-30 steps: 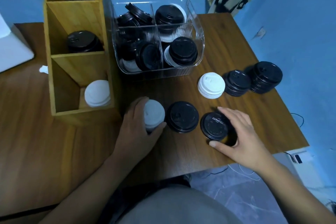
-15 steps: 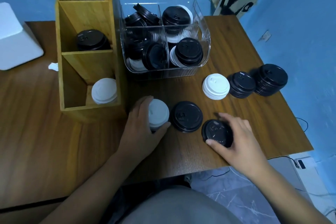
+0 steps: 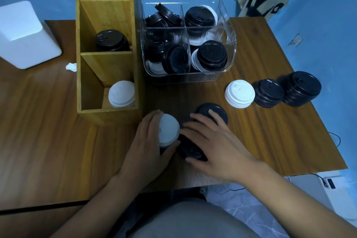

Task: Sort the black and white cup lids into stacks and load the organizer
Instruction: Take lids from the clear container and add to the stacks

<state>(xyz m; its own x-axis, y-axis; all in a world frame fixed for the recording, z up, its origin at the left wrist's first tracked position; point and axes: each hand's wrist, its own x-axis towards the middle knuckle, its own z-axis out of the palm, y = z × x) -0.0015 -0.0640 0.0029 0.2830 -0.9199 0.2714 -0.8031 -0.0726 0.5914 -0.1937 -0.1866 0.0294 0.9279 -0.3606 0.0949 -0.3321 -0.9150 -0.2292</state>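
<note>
My left hand [image 3: 148,141] grips a small white lid stack [image 3: 168,128] on the wooden table, just in front of the wooden organizer [image 3: 108,111]. My right hand [image 3: 218,145] holds a black lid [image 3: 190,150] right beside that white stack, thumb at its near edge. A second black lid [image 3: 213,111] lies flat behind my right fingers. The organizer's near compartment holds white lids [image 3: 121,93]; the middle compartment holds black lids [image 3: 112,40], as does the far one. Off to the right stand a white stack [image 3: 239,93] and two black stacks [image 3: 268,92] [image 3: 301,88].
A clear divided bin [image 3: 229,44] behind the hands holds several mixed black and white lids. A white box [image 3: 25,35] sits at the far left, with a crumpled paper scrap [image 3: 71,66] beside the organizer. The table's front edge runs just under my wrists.
My right hand has taken the black lid from the right and slid it left, up against the white stack. My left hand has stayed on the white stack.
</note>
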